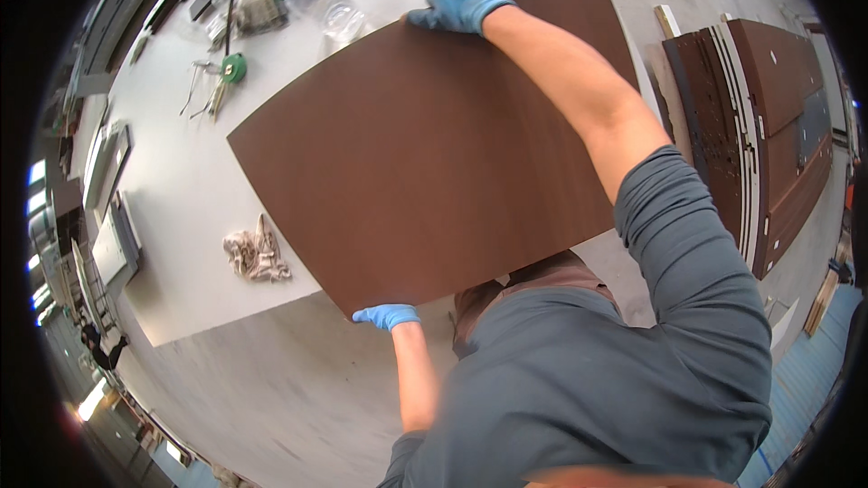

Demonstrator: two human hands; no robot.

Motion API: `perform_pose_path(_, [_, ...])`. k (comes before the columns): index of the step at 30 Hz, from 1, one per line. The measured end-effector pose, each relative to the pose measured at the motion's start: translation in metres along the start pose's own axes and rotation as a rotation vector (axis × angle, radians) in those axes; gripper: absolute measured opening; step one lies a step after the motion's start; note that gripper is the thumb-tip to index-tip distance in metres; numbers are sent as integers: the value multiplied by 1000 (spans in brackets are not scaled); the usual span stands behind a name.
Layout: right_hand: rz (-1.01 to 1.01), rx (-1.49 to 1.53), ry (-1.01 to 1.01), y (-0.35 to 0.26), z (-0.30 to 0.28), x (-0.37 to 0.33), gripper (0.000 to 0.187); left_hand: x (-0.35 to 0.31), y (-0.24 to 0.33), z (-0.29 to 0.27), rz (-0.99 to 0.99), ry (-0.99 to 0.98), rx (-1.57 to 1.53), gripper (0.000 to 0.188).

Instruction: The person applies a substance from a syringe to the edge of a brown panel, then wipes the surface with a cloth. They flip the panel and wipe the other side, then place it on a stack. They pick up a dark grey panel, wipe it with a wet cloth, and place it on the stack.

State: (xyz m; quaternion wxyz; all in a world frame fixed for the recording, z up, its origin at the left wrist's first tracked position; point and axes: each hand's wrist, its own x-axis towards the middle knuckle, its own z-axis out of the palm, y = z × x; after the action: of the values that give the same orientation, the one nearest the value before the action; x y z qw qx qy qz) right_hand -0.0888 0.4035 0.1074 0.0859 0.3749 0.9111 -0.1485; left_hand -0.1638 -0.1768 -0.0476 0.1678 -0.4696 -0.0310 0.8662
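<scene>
A large dark brown panel (425, 145) lies flat on a pale grey worktable (181, 181), its near edge hanging over the table's front. My left hand (387, 315), in a blue glove, grips the panel's near corner from below. My right hand (461, 4), also gloved in blue, reaches across and holds the panel's far edge. My right forearm crosses over the panel's right part.
A crumpled rag (257, 256) lies on the table left of the panel. Tools, a green tape roll (233, 67) and clear plastic containers (342, 18) crowd the far left of the table. A stack of brown panels (768, 126) stands on the floor at right.
</scene>
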Motion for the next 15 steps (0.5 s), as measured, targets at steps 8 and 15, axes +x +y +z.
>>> perform_pose_path(8, [-124,-57,123,-32,-81,-60,75,-78,-23,30,202,296,962,92])
perform_pose_path(15, [-177,-289,509,-59,-234,-116,74,-103,-55,59,28,207,1037,87])
